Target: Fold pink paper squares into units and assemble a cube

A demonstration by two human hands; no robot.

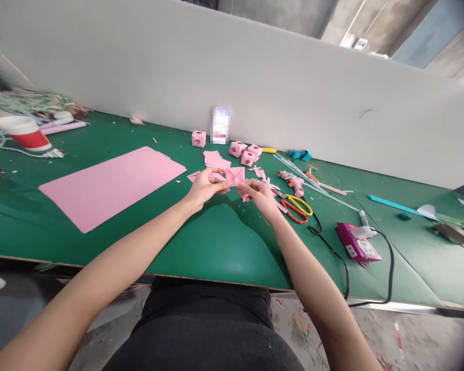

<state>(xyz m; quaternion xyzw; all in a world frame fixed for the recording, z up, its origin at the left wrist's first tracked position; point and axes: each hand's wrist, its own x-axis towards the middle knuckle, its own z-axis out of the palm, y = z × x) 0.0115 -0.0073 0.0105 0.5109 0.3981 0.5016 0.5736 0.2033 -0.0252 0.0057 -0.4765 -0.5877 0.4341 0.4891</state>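
A small folded square of pink paper (pixel 235 176) is held up between my two hands, with diagonal creases showing on its face. My left hand (pixel 205 189) pinches its left edge, while my right hand (pixel 258 195) grips its lower right corner. Just behind my left hand lies a stack of pink paper squares (pixel 215 158). Pink paper scraps (pixel 260 173) are scattered behind and beside my right hand. Farther back stand folded pink paper cubes with diamond-shaped openings, one (pixel 198 138) alone and several (pixel 248 156) grouped together.
Scissors (pixel 297 208) with red and yellow handles lie right of my right hand, near a pink glue gun (pixel 294 183). A large pink sheet (pixel 114 188) covers the left side. A purple box (pixel 356 243) with a black cord sits right; a paper cup (pixel 23 135) stands far left.
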